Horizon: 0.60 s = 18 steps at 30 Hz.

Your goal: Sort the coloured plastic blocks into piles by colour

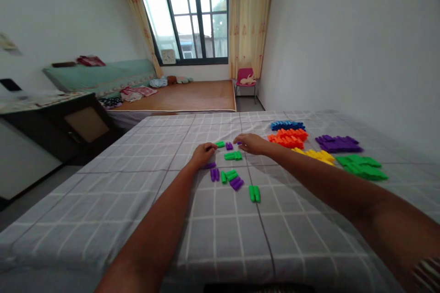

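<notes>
My left hand [204, 154] is closed, its fingertips at the near end of a green plastic piece [220, 144] shaped like short joined tubes. A purple piece [210, 165] lies partly beneath that hand. My right hand [250, 143] curls its thumb and fingers around a mostly hidden purple piece [239, 143]. Between the hands rests another purple piece [229, 146], with a green group [233, 155] just in front. Nearer to me are a purple pair [215, 174], a green piece [231, 174], a tilted purple piece [236, 183] and a separate green pair [255, 193].
Right of my arm, piles sorted by colour sit on the checked cloth [220, 238]: blue [288, 125], orange [288, 138], yellow [316, 156], purple [338, 143] and green [361, 166]. A dark cabinet [82, 123] stands left; beyond are a bed [199, 95] and a pink chair [245, 74].
</notes>
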Available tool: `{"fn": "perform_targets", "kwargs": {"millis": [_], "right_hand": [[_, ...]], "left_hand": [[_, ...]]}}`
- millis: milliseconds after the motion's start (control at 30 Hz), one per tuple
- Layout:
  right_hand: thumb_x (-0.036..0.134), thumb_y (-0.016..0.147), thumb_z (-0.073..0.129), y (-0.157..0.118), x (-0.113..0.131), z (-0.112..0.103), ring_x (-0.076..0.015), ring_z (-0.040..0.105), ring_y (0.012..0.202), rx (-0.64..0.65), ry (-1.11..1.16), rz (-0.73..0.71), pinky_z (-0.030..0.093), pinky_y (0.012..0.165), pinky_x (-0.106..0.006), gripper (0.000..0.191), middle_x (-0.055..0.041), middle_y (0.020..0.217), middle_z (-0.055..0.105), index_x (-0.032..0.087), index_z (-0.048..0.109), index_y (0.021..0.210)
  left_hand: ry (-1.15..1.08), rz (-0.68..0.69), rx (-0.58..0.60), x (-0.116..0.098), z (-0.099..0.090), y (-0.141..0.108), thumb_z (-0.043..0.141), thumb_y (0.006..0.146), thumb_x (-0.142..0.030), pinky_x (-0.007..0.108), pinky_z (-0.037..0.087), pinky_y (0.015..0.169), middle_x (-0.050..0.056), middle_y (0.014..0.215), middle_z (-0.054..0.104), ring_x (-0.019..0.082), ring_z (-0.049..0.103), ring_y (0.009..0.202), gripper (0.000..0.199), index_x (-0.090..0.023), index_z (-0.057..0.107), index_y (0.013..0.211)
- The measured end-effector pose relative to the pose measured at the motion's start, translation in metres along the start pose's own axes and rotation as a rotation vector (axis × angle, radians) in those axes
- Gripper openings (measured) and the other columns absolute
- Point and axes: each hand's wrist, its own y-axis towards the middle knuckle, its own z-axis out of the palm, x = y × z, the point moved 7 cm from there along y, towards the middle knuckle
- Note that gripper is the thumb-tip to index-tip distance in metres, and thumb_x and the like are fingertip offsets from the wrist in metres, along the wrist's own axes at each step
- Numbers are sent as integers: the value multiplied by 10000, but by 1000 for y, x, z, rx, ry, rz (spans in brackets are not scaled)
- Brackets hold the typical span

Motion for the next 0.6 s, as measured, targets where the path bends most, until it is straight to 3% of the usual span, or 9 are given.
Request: {"fn": "perform_targets", "kwargs": {"millis": [167, 300, 467, 600], "right_hand": [[223, 767, 664, 50, 0, 35, -202, 658, 833, 120, -26, 58, 461, 733, -272, 360, -73, 925, 730, 199, 679, 1126], [170, 733, 678, 53, -5, 36, -209, 658, 840, 155, -71, 53, 452, 715, -267, 363, -89, 968, 728, 179, 684, 1096], [116, 741, 645, 13, -31, -9, -221, 625, 1019, 42, -118, 59, 450, 867, -296, 422, -126, 1143, 680, 146, 640, 1162], [110, 743, 632, -57, -101, -60, -187, 638, 970, -3, -147, 269, 466, 834, -257, 432, -89, 1142, 684, 170, 640, 1170]], "left_hand": [[9, 23, 43, 2, 3, -4, 517, 784, -222, 289, 504, 854, 38, 963, 743, 182, 664, 904, 288, -160, 723, 975], [51, 72, 54, -2, 3, -4, 505, 802, -257, 295, 497, 882, 36, 996, 741, 187, 663, 942, 294, -178, 723, 982], [124, 78, 60, -1, 0, -3, 486, 805, -303, 325, 491, 906, 42, 1026, 738, 213, 657, 988, 319, -195, 722, 990], [191, 63, 50, -1, -1, -2, 469, 804, -356, 335, 497, 884, 41, 1023, 736, 224, 659, 976, 346, -213, 721, 994]]}}
